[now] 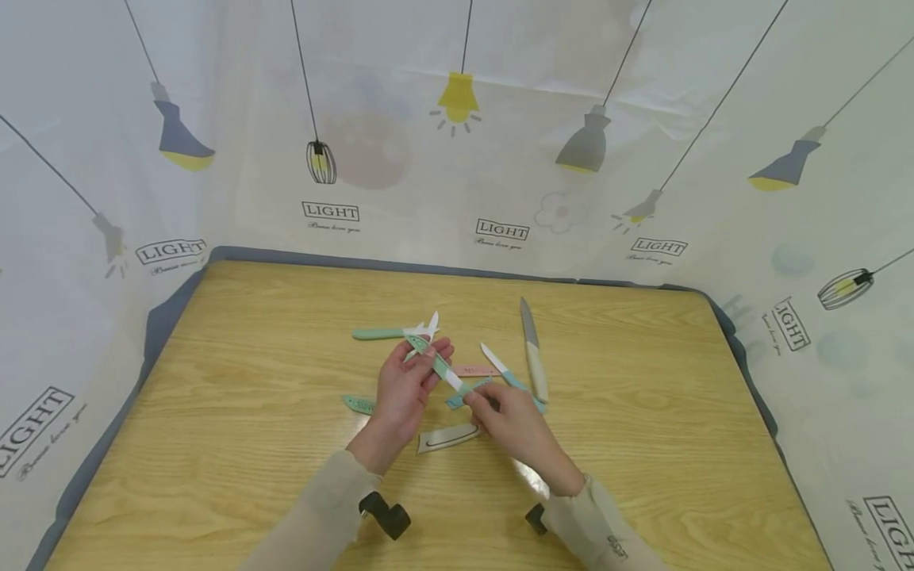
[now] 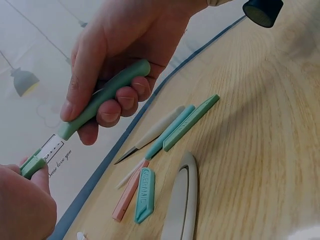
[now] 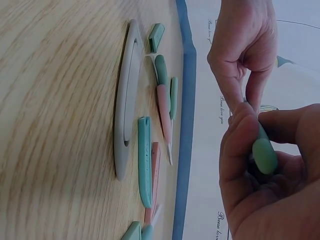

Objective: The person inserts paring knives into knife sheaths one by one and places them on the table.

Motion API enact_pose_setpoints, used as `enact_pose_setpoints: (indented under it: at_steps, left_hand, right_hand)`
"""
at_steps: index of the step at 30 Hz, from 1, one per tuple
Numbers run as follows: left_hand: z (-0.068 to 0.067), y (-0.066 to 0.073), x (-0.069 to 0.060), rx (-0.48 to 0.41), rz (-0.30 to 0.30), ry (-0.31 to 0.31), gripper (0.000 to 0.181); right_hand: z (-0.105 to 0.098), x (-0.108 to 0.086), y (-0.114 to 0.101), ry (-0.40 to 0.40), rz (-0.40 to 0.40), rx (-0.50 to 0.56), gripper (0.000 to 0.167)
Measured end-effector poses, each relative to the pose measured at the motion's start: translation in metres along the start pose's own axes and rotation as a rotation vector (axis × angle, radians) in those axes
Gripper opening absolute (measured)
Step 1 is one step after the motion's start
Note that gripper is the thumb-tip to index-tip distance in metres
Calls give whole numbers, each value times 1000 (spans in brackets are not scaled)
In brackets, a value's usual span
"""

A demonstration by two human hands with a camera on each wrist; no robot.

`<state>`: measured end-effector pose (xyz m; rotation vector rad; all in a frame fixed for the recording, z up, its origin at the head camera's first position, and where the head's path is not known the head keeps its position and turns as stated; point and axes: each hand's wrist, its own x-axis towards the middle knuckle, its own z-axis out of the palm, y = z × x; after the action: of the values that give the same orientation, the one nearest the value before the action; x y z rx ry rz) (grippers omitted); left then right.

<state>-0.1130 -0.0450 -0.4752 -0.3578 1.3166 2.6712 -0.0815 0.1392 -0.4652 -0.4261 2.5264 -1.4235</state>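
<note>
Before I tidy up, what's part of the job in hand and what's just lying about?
Job, seemingly: held green-handled knife, held green sheath.
Lying about: cream-handled knife, blue-handled knife, pink-handled knife, another green-handled knife, cream sheath, blue sheath, pink sheath, loose green sheaths.

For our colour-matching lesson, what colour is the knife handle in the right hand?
Green; the handle shows best in the left wrist view.

Left grip (image 1: 407, 388) pinching, right grip (image 1: 516, 422) curled, close together.
Sleeved forearms (image 1: 317, 507) angle inward; right thumb (image 2: 82, 82) extended.
</note>
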Motion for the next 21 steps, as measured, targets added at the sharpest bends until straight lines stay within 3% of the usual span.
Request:
enact_pose_setpoints:
  at_steps: [21]
  left_hand:
    - [2, -5, -4, 16, -11, -10, 28]
  right_hand:
    - [4, 7, -3, 26, 58, -11, 27]
